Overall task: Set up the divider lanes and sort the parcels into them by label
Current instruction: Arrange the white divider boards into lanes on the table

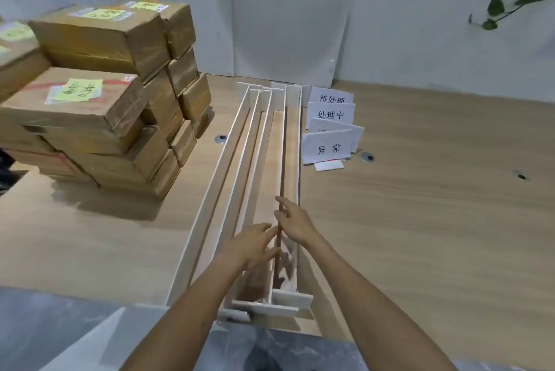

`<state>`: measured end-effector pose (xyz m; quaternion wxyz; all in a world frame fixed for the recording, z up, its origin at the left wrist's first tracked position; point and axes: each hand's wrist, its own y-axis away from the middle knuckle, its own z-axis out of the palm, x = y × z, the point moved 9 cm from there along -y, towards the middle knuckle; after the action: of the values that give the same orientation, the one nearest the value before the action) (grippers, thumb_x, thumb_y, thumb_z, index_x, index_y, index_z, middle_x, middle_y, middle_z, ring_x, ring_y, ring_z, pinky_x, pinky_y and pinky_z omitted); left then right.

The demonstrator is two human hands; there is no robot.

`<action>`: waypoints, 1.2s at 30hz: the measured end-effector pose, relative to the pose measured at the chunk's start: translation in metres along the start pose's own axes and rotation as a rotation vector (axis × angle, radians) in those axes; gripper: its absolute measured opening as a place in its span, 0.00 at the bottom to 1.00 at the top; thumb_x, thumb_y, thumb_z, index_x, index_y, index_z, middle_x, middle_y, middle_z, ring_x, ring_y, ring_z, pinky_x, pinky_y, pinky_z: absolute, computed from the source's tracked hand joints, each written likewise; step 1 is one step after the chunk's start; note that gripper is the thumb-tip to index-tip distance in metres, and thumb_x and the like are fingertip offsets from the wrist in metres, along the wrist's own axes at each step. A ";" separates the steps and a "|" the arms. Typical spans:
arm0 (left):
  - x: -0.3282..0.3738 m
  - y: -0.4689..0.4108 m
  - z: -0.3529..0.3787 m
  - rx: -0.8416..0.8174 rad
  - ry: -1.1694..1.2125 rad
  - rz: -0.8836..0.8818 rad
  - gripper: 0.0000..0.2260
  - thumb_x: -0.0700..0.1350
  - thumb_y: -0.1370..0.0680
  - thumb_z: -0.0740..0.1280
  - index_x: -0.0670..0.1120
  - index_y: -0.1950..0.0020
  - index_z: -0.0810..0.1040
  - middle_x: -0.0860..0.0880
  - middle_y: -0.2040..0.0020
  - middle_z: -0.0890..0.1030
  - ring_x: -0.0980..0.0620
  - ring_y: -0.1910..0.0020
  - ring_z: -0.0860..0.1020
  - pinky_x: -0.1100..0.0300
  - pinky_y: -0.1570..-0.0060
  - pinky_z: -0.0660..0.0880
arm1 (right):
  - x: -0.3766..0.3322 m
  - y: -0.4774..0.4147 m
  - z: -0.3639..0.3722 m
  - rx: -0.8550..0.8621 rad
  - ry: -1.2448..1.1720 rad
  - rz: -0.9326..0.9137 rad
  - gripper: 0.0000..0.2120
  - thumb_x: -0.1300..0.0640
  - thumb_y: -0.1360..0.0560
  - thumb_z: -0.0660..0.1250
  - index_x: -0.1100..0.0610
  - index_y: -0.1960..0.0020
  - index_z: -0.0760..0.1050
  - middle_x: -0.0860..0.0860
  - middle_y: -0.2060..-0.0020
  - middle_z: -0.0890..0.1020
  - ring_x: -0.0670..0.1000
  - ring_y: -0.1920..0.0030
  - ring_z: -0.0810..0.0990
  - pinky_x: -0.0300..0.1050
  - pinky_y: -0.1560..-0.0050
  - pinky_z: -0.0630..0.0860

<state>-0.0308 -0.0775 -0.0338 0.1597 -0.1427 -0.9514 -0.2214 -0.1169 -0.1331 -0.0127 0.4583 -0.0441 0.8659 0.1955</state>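
Observation:
Several long white divider boards [240, 166] stand close together on edge down the middle of the wooden table [420, 220], on small white feet. My left hand [255, 243] and my right hand [295, 220] meet at one divider [281, 166] near its front end, fingers straight and touching its top edge from either side. A stack of brown cardboard parcels [99, 100] with yellow handwritten labels sits at the left. White folded label cards [330, 130] with printed characters stand in a row right of the dividers.
Small round metal fittings [367, 157] are set into the tabletop. A white wall panel stands behind the table. Green plant leaves [510, 1] hang at the top right. The grey floor [60, 325] shows at the table's front edge.

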 end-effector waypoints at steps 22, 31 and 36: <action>-0.011 -0.004 0.021 -0.081 0.519 -0.076 0.26 0.45 0.21 0.68 0.56 0.25 0.65 0.50 0.30 0.75 0.51 0.46 0.82 0.52 0.41 0.78 | 0.025 -0.017 0.017 0.102 -0.038 0.168 0.27 0.70 0.24 0.59 0.56 0.27 0.69 0.55 0.33 0.76 0.54 0.32 0.72 0.36 0.41 0.68; 0.015 0.027 -0.046 0.111 0.497 0.021 0.19 0.46 0.23 0.68 0.56 0.32 0.73 0.56 0.34 0.77 0.55 0.54 0.83 0.51 0.46 0.80 | -0.018 0.004 -0.028 0.240 -0.195 0.115 0.24 0.64 0.27 0.65 0.51 0.33 0.76 0.54 0.38 0.79 0.53 0.40 0.79 0.51 0.38 0.77; 0.033 0.053 -0.078 0.202 0.457 0.050 0.18 0.50 0.24 0.67 0.59 0.35 0.75 0.57 0.40 0.81 0.60 0.53 0.82 0.57 0.48 0.80 | -0.039 0.028 -0.055 0.309 -0.392 0.098 0.21 0.64 0.31 0.67 0.48 0.40 0.81 0.53 0.50 0.82 0.52 0.61 0.82 0.49 0.54 0.83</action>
<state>-0.0237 -0.0619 0.0641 0.3895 -0.0959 -0.9041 -0.1476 -0.1438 -0.1318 0.0552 0.6088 0.1075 0.7811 0.0875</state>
